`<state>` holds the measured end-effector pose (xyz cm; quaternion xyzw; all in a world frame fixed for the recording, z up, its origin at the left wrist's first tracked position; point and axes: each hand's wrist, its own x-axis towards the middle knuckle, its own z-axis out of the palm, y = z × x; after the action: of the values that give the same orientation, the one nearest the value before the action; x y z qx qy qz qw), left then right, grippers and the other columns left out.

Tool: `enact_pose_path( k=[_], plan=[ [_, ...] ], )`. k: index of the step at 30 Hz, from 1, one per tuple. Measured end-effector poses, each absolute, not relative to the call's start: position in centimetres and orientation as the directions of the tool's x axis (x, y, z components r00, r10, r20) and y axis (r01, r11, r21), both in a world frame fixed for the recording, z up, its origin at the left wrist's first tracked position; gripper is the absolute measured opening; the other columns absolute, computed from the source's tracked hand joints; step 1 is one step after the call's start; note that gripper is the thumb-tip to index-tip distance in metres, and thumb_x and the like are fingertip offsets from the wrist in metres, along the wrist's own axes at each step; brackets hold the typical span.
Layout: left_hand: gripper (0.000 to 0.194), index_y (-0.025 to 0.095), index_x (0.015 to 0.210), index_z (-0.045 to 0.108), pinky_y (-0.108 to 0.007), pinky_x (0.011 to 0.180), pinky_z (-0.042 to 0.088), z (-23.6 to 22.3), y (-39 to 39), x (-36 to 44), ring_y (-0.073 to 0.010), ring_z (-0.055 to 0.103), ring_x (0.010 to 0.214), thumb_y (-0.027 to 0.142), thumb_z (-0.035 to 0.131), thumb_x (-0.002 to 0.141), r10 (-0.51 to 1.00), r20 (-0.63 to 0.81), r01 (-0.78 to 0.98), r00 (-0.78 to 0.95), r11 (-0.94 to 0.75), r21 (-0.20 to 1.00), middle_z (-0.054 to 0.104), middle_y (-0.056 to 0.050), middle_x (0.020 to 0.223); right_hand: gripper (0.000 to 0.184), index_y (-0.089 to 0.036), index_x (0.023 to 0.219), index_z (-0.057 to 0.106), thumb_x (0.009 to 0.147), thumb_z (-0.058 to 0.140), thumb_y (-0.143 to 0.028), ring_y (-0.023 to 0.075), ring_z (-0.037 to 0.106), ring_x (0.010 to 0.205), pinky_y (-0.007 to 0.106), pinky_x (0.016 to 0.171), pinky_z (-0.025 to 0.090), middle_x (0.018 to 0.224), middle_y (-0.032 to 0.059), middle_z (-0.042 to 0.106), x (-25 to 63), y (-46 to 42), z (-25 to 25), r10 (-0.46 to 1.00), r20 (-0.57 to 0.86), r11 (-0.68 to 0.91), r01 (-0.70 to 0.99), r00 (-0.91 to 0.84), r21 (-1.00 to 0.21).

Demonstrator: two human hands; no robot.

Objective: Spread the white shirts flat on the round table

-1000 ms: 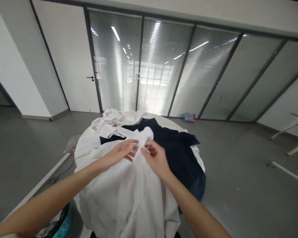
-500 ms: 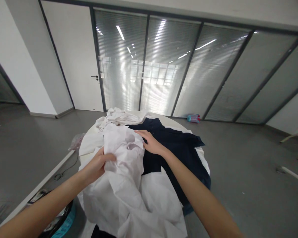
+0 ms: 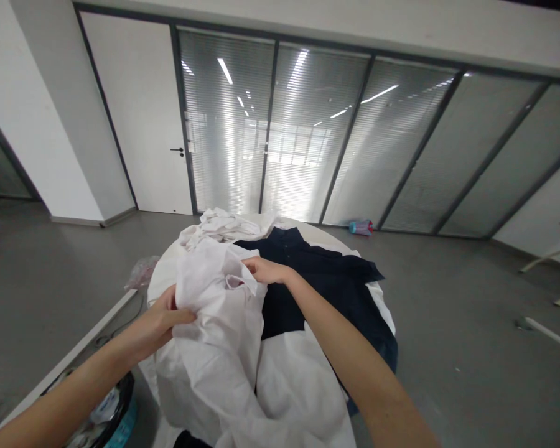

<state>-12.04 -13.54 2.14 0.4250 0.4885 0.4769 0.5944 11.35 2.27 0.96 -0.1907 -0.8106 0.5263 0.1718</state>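
A white shirt (image 3: 219,336) lies loosely over the near side of a round white table (image 3: 165,270), its lower part draping toward me. My left hand (image 3: 168,317) grips the shirt's left edge, thumb on top and fingers underneath. At the collar area, my right hand (image 3: 266,270) pinches the fabric; its fingertips are partly hidden by the cloth. Beneath and to the right, a dark navy shirt (image 3: 322,274) is spread out with its collar toward the far side. Crumpled white cloth (image 3: 221,225) sits at the table's far left.
A bin with a black liner and blue sides (image 3: 121,417) stands on the floor at lower left. Near the table's left side lies a clear plastic bag (image 3: 141,272). A blue and pink item (image 3: 361,228) rests by the glass partition (image 3: 303,137). Table legs (image 3: 550,342) show at right.
Both hands have moved a little left and toward me, pulling the upper part of the white shirt along. My right hand's fingers have closed on the fabric near the collar. The view has shifted slightly.
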Motion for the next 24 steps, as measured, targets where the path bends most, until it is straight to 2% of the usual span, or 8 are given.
enact_pose_path(
  k=[2,4,8,10,12,16,20,24],
  plan=[
    [0.055,0.017,0.099,0.07,-0.031,0.056,0.058,2.2,-13.4,-12.5,-0.0262,0.071,0.066,0.016,0.083,0.046,0.987,-0.138,-0.122,0.087,0.148,0.982,0.076,-0.008,0.081,0.037,-0.017,0.11,0.069,0.075,0.072,-0.028,0.0228,0.065,0.098,0.037,0.088,0.051,0.1,0.0043,0.073,11.0,2.1,1.1,0.525,0.09,0.341,0.113,-0.847,-0.933],
    [0.051,0.017,0.097,0.071,-0.032,0.059,0.058,2.2,-12.9,-13.3,-0.027,0.071,0.068,0.02,0.084,0.049,0.989,-0.101,-0.076,0.109,0.109,0.991,0.075,-0.008,0.079,0.037,-0.018,0.112,0.066,0.077,0.07,-0.028,0.0221,0.065,0.096,0.035,0.086,0.052,0.098,0.0042,0.072,10.7,2.4,1.2,0.603,0.186,0.374,0.069,-0.776,-0.925],
    [0.033,0.016,0.082,0.072,-0.031,0.064,0.056,2.2,-9.9,-15.3,-0.0261,0.068,0.074,0.029,0.084,0.054,0.993,0.031,0.096,0.114,-0.042,0.995,0.074,-0.006,0.078,0.028,-0.021,0.117,0.055,0.091,0.054,-0.031,0.0175,0.064,0.089,0.03,0.083,0.051,0.094,0.003,0.068,10.6,3.7,2.7,0.801,0.455,0.512,0.053,-0.389,-0.857],
    [0.025,0.017,0.075,0.072,-0.026,0.066,0.052,2.4,-7.7,-15.9,-0.0233,0.065,0.077,0.032,0.081,0.057,0.984,0.166,0.193,0.058,-0.174,0.966,0.072,-0.005,0.078,0.023,-0.023,0.118,0.048,0.097,0.041,-0.031,0.0163,0.062,0.076,0.029,0.076,0.05,0.083,0.0008,0.065,11.0,4.2,4.6,0.819,0.535,0.568,0.158,-0.208,-0.808],
    [0.019,0.018,0.073,0.071,-0.022,0.062,0.046,2.8,-5.9,-15.7,-0.0191,0.06,0.072,0.032,0.076,0.061,0.956,0.294,0.274,-0.009,-0.28,0.92,0.069,-0.003,0.074,0.022,-0.024,0.118,0.045,0.1,0.035,-0.032,0.017,0.059,0.068,0.03,0.072,0.049,0.074,-0.0016,0.06,11.6,4.2,7.0,0.766,0.628,0.633,0.33,-0.137,-0.7],
    [0.012,0.019,0.08,0.066,-0.02,0.054,0.037,4.6,-3.7,-12.8,-0.0132,0.049,0.058,0.028,0.064,0.072,0.909,0.397,0.338,-0.126,-0.337,0.879,0.058,0.002,0.064,0.024,-0.027,0.118,0.046,0.103,0.033,-0.039,0.0209,0.062,0.078,0.031,0.074,0.047,0.084,0.0007,0.063,12.9,2.3,12.0,0.593,0.792,0.676,0.623,-0.143,-0.393],
    [0.019,0.019,0.094,0.061,-0.02,0.052,0.036,7.5,-3.5,-8.8,-0.0121,0.048,0.054,0.029,0.062,0.077,0.945,0.29,0.139,-0.15,-0.27,0.953,0.054,0.004,0.064,0.03,-0.023,0.12,0.051,0.104,0.031,-0.037,0.022,0.064,0.098,0.031,0.081,0.047,0.111,0.0067,0.065,14.4,-1.1,16.3,0.458,0.88,0.61,0.765,-0.125,-0.208],
    [0.039,0.015,0.104,0.063,-0.025,0.064,0.048,11.5,-6.7,-5.1,-0.0167,0.062,0.071,0.028,0.074,0.069,0.943,0.266,-0.184,0.201,-0.231,0.955,0.067,-0.001,0.08,0.035,-0.015,0.128,0.05,0.104,0.033,-0.034,0.0229,0.063,0.107,0.038,0.09,0.044,0.118,0.0123,0.063,18.6,-5.2,21.1,0.311,0.949,0.453,0.869,0.055,-0.199]
  ],
)
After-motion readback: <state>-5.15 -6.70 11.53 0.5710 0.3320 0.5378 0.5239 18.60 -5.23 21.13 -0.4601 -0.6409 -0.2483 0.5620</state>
